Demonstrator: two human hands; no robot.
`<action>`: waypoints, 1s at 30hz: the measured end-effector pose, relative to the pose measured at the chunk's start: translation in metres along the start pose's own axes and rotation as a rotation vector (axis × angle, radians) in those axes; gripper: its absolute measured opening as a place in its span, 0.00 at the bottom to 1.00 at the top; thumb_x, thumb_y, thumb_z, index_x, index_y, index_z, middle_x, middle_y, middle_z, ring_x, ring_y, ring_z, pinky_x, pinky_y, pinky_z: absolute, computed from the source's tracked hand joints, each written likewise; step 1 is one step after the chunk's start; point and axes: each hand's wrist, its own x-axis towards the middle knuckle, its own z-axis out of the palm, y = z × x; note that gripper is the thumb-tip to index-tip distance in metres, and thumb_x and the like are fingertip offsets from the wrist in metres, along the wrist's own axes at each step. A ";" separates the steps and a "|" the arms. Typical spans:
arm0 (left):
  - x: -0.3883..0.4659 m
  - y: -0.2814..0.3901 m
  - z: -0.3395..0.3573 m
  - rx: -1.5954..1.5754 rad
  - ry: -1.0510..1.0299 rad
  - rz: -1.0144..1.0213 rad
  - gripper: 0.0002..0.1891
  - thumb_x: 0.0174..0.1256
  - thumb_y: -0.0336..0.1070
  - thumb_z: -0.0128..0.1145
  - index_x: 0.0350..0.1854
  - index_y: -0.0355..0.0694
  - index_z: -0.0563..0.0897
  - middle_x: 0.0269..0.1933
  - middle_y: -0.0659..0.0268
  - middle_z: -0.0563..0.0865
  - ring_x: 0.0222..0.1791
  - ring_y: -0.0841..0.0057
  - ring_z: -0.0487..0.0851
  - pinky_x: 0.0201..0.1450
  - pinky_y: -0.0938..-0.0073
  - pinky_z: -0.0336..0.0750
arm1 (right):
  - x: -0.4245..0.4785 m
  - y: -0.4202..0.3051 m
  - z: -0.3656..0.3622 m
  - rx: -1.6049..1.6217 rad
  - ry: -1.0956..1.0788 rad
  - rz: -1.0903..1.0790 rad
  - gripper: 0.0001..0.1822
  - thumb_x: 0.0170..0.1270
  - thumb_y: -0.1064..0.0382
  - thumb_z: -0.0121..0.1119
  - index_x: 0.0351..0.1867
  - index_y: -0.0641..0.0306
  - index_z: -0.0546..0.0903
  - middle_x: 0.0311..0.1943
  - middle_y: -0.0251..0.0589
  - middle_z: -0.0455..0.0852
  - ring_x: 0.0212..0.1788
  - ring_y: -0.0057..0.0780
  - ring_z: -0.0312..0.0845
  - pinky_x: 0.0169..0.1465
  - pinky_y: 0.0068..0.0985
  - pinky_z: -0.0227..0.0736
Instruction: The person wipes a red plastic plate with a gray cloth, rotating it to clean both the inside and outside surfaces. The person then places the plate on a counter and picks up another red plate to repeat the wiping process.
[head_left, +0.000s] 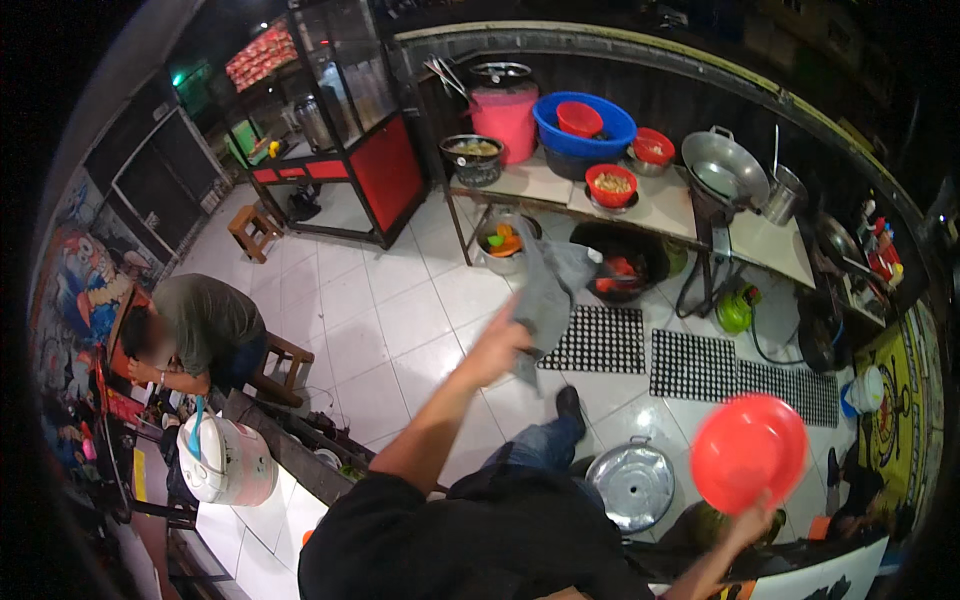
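Observation:
My left hand (497, 343) is raised over the tiled floor and grips a limp grey cloth or plastic bag (546, 300). The grey piece is blurred, so its material is uncertain; it hangs both above and below my fingers. At the lower right, my right hand (750, 521) holds a round red plastic basin (739, 450) by its near rim. The basin is tilted with its inside showing, and I see nothing in it. Between my body and the basin, a lidded metal pot (632, 487) stands low beside my leg.
A worktop (547, 184) carries a pink bucket (506, 120), a blue basin (555, 135), red bowls and a wok (724, 169). Below are a green gas cylinder (735, 309) and black rubber mats (600, 337). At left, a person (210, 322) sits bent over near a white cooler jug (229, 461).

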 end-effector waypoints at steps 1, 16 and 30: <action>-0.004 0.004 -0.015 -0.191 -0.013 -0.039 0.34 0.54 0.28 0.49 0.70 0.31 0.64 0.58 0.53 0.78 0.55 0.71 0.76 0.59 0.74 0.69 | -0.021 -0.008 0.034 0.089 -0.052 0.113 0.24 0.73 0.56 0.53 0.63 0.70 0.73 0.53 0.48 0.81 0.50 0.35 0.78 0.55 0.36 0.75; -0.081 -0.024 -0.072 -0.066 0.101 0.096 0.32 0.56 0.30 0.43 0.67 0.23 0.66 0.63 0.52 0.75 0.61 0.65 0.73 0.66 0.71 0.62 | -0.139 -0.002 0.162 0.147 -0.693 0.645 0.21 0.65 0.73 0.53 0.60 0.73 0.71 0.56 0.49 0.80 0.57 0.35 0.78 0.62 0.33 0.70; -0.103 -0.071 -0.045 -0.349 0.342 0.151 0.22 0.58 0.23 0.43 0.55 0.17 0.72 0.68 0.44 0.69 0.65 0.57 0.72 0.68 0.65 0.63 | -0.094 -0.008 0.162 0.142 -0.542 0.427 0.23 0.61 0.73 0.52 0.60 0.73 0.71 0.57 0.47 0.78 0.58 0.38 0.76 0.62 0.34 0.69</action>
